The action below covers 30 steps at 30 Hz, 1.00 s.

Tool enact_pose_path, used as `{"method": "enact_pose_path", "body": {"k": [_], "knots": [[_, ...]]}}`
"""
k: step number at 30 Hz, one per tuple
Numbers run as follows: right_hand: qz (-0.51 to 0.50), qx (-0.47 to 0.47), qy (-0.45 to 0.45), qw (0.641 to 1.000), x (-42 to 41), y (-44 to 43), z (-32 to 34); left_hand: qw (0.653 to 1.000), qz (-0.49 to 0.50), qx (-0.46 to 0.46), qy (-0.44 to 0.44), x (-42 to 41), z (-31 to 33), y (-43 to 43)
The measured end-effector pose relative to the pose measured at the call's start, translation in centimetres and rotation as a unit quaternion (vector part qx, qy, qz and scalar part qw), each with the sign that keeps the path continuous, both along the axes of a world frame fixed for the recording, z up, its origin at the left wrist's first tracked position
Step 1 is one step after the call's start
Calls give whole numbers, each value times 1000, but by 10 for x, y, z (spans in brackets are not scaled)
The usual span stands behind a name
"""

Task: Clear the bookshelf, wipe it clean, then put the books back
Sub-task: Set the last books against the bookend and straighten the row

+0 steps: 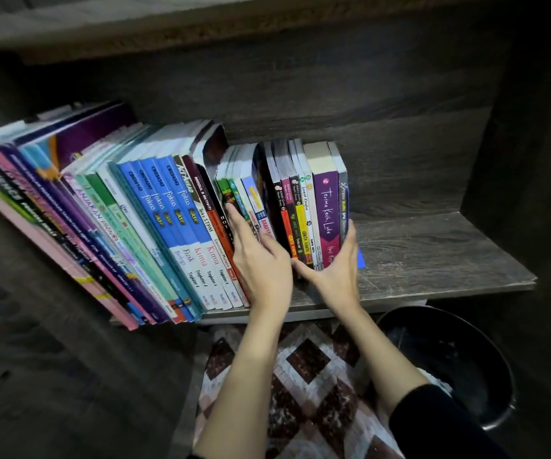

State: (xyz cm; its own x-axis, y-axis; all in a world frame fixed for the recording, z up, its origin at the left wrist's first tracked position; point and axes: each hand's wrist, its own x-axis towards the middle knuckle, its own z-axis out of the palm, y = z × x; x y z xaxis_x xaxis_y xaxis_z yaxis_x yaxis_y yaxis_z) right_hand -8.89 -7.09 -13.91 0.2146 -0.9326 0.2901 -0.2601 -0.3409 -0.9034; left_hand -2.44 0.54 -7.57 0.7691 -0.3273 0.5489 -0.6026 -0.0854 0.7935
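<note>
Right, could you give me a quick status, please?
Left hand flat on the paperbacks. Right hand grips their right end. Shelf not yet cleared; nothing in the way.

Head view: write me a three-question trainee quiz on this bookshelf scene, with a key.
1. True or false: the purple-spined paperback stands near the right end of the row of upright books on the dark wood-grain shelf.
2. What does the right hand grip? A) nothing B) the small paperbacks with black, red and yellow spines at the row's right end C) a cleaning cloth.
3. Fill in: the left hand lays straight fingers on book ___.
Key: 1 true; 2 B; 3 spines.
</note>
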Motion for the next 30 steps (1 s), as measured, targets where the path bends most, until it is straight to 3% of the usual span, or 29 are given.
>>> {"method": "enact_pose_path", "body": {"k": [6, 10, 15, 20, 30], "knots": [[1, 6, 3, 1000, -1, 0, 0, 999, -16, -27, -13, 9, 1, -4], [14, 13, 4, 1000, -5, 1, 2, 997, -62, 21, -27, 5, 1, -6], [40, -7, 7, 999, -31, -19, 4, 987, -146, 21, 62, 20, 2, -7], [60, 16, 113, 992, -38, -45, 4, 984, -156, 70, 55, 27, 0, -10], [92, 31, 0, 995, -40, -57, 4, 984, -164, 49, 41, 29, 0, -12]]}}
